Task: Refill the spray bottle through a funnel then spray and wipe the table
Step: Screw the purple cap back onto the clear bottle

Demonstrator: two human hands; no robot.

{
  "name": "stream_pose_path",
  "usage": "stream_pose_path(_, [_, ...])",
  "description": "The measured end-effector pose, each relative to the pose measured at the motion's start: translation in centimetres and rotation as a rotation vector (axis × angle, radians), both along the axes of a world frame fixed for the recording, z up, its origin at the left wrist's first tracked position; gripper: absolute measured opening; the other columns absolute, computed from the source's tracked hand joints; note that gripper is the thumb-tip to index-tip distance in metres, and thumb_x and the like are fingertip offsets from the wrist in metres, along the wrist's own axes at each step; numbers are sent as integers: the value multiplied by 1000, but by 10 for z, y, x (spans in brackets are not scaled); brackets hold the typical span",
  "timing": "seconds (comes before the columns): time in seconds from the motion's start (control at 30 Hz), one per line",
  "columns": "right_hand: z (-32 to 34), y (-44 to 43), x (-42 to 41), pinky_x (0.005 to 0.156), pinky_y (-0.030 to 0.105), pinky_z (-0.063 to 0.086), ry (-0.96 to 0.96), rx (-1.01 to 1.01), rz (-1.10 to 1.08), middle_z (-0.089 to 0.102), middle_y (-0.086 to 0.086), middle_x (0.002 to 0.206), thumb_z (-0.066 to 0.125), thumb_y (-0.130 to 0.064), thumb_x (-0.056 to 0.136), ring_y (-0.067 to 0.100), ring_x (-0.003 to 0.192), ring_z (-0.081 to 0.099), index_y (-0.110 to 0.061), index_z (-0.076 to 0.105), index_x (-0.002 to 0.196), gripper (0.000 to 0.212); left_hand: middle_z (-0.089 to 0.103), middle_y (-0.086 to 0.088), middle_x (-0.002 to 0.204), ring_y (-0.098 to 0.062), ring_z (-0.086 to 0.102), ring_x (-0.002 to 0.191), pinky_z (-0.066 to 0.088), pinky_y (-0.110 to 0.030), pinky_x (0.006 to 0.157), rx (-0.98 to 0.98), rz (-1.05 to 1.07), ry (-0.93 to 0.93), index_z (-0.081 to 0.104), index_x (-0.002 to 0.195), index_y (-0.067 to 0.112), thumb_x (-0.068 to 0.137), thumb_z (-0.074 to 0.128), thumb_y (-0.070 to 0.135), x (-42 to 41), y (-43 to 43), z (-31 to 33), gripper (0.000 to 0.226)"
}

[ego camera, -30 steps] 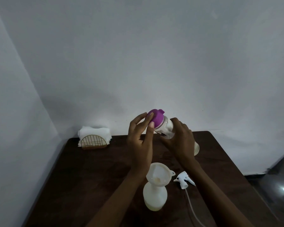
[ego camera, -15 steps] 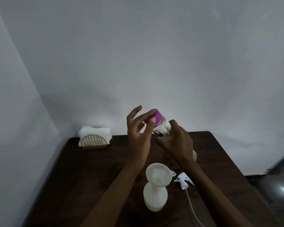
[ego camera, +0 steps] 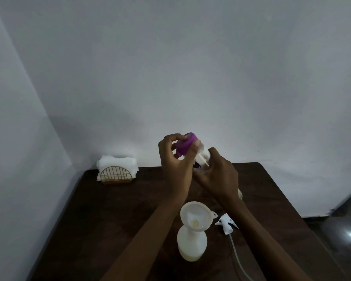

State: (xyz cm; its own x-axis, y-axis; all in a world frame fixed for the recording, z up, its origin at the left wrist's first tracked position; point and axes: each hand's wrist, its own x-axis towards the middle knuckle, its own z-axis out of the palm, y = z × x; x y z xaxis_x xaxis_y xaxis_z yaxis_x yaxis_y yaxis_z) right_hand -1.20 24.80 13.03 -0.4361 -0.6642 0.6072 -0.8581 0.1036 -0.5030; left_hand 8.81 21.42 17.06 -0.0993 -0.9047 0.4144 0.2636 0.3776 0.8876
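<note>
The left hand (ego camera: 176, 161), whose fingers were lying straight on the purple cap (ego camera: 185, 146) 1 second ago, is now curling round it, probably unscrewing it. The right hand (ego camera: 217, 177) is gripping the tilted refill bottle (ego camera: 204, 153) above the bench (ego camera: 120, 209). The spray bottle (ego camera: 192, 244) is standing below with the funnel (ego camera: 197, 217) in its neck, so pouring is likely coming next.

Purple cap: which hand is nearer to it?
Left. The left hand grips the purple cap with curled fingers; the right hand holds the clear bottle just below and right of the cap.
</note>
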Motion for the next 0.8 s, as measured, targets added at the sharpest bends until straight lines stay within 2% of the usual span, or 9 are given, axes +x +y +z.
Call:
stream_pose_path(0.13, [3, -2, -2, 52, 36, 50, 5, 10, -33, 59, -5, 64, 73, -36, 69, 17, 56, 57, -15, 52, 85, 34, 61, 2, 114, -14, 58, 107, 51, -42, 94, 1, -65, -16, 59, 102, 29, 76, 64, 40, 1, -4, 2, 29])
stream_pose_path(0.23, [7, 0, -5, 51, 32, 48, -8, 15, -47, 54, -8, 63, 73, -35, 68, 17, 55, 56, -15, 50, 83, 34, 55, 4, 128, -6, 51, 118, 44, -30, 103, -1, -153, -36, 59, 108, 28, 89, 53, 24, 1, -4, 2, 21])
stream_pose_path(0.3, [8, 0, -5, 51, 30, 47, -6, 16, -45, 55, -7, 62, 73, -37, 68, 17, 55, 56, -15, 50, 83, 35, 48, 0, 131, 0, 47, 118, 41, -11, 96, -25, -28, -36, 62, 103, 25, 95, 45, 9, -1, -1, 3, 25])
stream_pose_path(0.33, [9, 0, -4, 51, 30, 47, 7, 24, -42, 56, -6, 63, 73, -37, 68, 16, 55, 56, -15, 50, 84, 35, 50, -5, 129, -2, 49, 115, 41, -8, 92, -32, 61, -21, 63, 102, 21, 94, 43, 4, -3, -1, 2, 28])
stream_pose_path(0.43, [6, -1, 0, 48, 25, 40, 14, 41, -46, 53, -8, 60, 73, -38, 69, 13, 52, 51, -19, 45, 79, 36, 63, -11, 114, -10, 58, 104, 47, -16, 86, 11, 117, 58, 64, 102, 10, 92, 41, 1, -4, 0, 4, 27])
stream_pose_path(0.53, [8, 0, 3, 49, 26, 41, 31, 42, -46, 55, -7, 61, 70, -40, 69, 14, 53, 53, -19, 46, 80, 34, 65, -8, 113, -10, 60, 100, 49, -12, 78, 70, 35, 83, 59, 101, 10, 93, 49, 13, -3, 1, 8, 14])
stream_pose_path(0.63, [12, 2, 8, 49, 28, 41, 27, 4, -10, 52, -8, 59, 54, -49, 68, 15, 52, 50, -19, 43, 77, 33, 62, -3, 115, -10, 61, 104, 54, -18, 79, 90, -14, 64, 49, 102, 10, 81, 69, 23, -3, 0, 12, 32])
stream_pose_path(0.7, [13, 2, 9, 48, 25, 36, 26, 4, 8, 51, -9, 59, 59, -47, 69, 14, 52, 50, -21, 41, 77, 33, 61, -3, 112, -15, 62, 101, 55, -19, 74, 118, -39, 28, 46, 103, 13, 76, 73, 22, -2, -4, 15, 39])
stream_pose_path(0.8, [14, 3, 6, 47, 24, 33, 27, 28, -4, 53, -9, 61, 69, -43, 68, 15, 54, 53, -22, 41, 78, 37, 61, 0, 115, -9, 61, 104, 51, -12, 74, 125, -162, 70, 52, 99, 19, 79, 70, 15, 2, -8, 16, 27])
